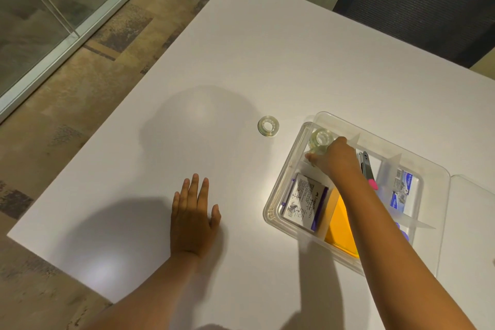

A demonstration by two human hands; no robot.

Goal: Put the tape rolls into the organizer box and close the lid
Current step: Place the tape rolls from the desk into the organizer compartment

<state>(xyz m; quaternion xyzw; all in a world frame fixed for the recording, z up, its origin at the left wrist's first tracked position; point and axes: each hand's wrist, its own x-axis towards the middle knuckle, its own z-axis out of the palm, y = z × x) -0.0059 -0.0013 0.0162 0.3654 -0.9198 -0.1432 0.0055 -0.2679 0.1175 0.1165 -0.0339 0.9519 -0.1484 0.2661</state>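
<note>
Head view: right hand grips a tape roll inside the organizer box; left hand, fingers spread flat, rests left of the box; a second roll lies just beyond its far-left corner.

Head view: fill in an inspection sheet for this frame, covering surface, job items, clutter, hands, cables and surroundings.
Surface: white table, mostly bare, shadows across it.
Job's things: one clear tape roll lies flat on the table, left of the box and apart from it; a second tape roll is at the far left compartment of the clear organizer box. The lid lies open to the right.
Clutter: inside the box, a purple-edged packet, a yellow pad, a stapler, a blue-white packet.
Hands: left hand flat on the table, empty; right hand on the second roll in the box.
Cables: nothing seen.
Surroundings: patterned carpet, glass partition, dark chair.
</note>
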